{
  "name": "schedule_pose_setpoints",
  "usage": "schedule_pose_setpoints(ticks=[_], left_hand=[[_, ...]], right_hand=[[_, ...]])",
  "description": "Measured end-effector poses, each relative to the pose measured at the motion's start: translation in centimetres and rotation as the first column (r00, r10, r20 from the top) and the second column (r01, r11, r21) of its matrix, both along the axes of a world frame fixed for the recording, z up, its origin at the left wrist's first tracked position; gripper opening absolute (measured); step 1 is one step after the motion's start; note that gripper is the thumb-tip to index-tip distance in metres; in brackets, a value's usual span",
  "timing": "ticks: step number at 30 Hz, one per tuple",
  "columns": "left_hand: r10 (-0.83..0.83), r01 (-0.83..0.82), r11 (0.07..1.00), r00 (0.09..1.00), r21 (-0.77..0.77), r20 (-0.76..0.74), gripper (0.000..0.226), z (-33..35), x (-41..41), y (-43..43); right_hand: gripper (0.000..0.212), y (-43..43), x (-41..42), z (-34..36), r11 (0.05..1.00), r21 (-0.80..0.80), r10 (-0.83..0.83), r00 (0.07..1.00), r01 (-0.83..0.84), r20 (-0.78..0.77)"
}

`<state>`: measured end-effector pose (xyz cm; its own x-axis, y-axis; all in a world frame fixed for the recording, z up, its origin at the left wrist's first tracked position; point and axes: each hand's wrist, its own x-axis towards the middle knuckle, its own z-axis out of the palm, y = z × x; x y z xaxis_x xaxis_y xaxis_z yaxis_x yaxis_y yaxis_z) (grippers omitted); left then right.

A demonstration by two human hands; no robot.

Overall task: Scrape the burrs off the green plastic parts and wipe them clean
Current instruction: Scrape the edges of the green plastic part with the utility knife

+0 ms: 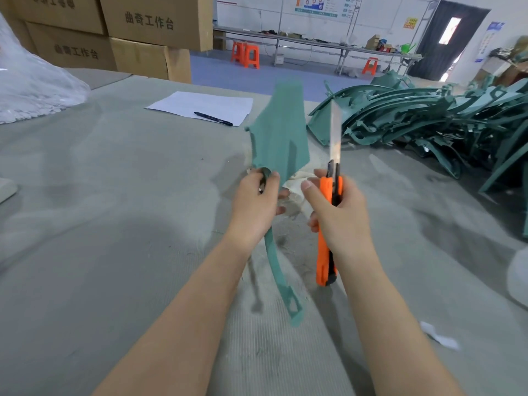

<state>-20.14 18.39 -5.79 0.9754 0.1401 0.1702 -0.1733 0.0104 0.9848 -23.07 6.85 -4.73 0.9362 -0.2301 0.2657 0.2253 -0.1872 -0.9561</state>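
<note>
My left hand (255,205) grips a green plastic part (281,132) and holds it upright above the grey table (114,195). The part has a broad flat upper panel and a thin curved strip hanging down below my wrist. My right hand (335,212) grips an orange utility knife (327,224) with its long blade (335,132) extended and pointing up, just right of the part and apart from it. A pale cloth (297,181) lies on the table behind my hands, partly hidden.
A big heap of green plastic parts (428,124) fills the table's right side. A sheet of paper (200,105) with a black pen (213,118) lies at the far middle. Clear plastic bags (31,84) sit far left, cardboard boxes (128,32) behind.
</note>
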Motion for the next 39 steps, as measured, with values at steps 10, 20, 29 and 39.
schedule_pose_setpoints(ticks=[10, 20, 29, 39], left_hand=[[-0.229, 0.214, 0.932, 0.973, 0.292, 0.017, 0.032, 0.2, -0.6, 0.8], [-0.250, 0.251, 0.965, 0.968, 0.082, -0.024, 0.018, 1.5, -0.6, 2.8], [-0.453, 0.399, 0.860, 0.884, -0.319, -0.115, 0.025, 1.9, -0.4, 4.0], [-0.424, 0.355, 0.888, 0.879, -0.293, -0.218, 0.038, 2.5, -1.4, 4.1]], right_hand=[[0.016, -3.1, 0.2, 1.5, 0.957, 0.274, -0.106, 0.994, 0.094, 0.028], [0.015, -4.8, 1.2, 0.9, 0.935, 0.338, -0.039, 0.982, 0.102, -0.187], [0.012, -4.4, 1.3, 0.9, 0.900, 0.428, -0.006, 0.981, 0.090, -0.194], [0.017, -6.6, 1.2, 1.2, 0.874, 0.466, 0.003, 0.959, 0.135, -0.284]])
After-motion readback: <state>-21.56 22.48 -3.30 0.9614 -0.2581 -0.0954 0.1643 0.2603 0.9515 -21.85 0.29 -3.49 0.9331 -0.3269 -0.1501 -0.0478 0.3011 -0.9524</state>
